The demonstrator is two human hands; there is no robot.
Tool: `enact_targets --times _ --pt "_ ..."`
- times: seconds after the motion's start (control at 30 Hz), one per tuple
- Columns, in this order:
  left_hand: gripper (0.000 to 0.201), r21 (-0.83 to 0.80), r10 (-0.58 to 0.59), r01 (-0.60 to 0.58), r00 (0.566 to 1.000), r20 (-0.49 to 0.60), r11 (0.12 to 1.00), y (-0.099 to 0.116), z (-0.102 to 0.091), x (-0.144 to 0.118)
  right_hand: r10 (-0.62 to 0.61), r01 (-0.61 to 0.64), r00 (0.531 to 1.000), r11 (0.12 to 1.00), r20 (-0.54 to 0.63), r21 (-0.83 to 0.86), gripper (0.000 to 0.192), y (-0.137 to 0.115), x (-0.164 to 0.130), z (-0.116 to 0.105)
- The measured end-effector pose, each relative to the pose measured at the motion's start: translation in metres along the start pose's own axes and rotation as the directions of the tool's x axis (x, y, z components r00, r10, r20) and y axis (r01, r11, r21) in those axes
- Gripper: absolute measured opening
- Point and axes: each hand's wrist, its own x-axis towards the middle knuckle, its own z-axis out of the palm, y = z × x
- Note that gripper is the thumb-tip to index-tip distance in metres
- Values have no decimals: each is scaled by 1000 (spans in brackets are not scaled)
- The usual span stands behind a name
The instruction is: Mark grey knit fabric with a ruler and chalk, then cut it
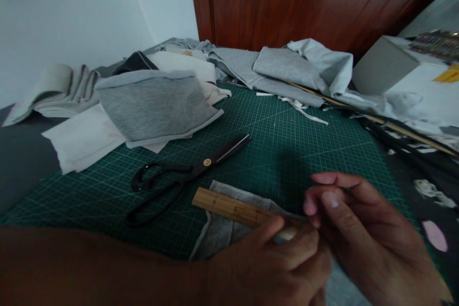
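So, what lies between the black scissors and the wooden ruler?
Only bare green cutting mat separates the scissors from the ruler, in the head view.

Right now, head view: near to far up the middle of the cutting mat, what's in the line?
Left hand → wooden ruler lying on a small grey fabric piece → black scissors → bare green cutting mat → heaped grey fabric → wooden cabinet.
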Motion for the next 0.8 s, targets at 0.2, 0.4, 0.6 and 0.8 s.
enact_targets --times 0.2,0.4,0.6,0.8 --pt "34 28 -11 11 1000 13 1000 1 -2 0 19 -20 1000 995 14 99 19 7 -2 -8" --pt "35 66 -6 8 1000 -22 998 2 -2 -1 27 -21 999 992 -47 125 17 3 -2 -7" --pt "39 116 36 -27 996 -76 993 3 7 -5 33 -10 992 984 -124 179 9 1 -1 5" --pt "41 260 89 -74 995 -44 963 7 13 -7 -91 94 996 947 24 -309 7 -15 12 -12"
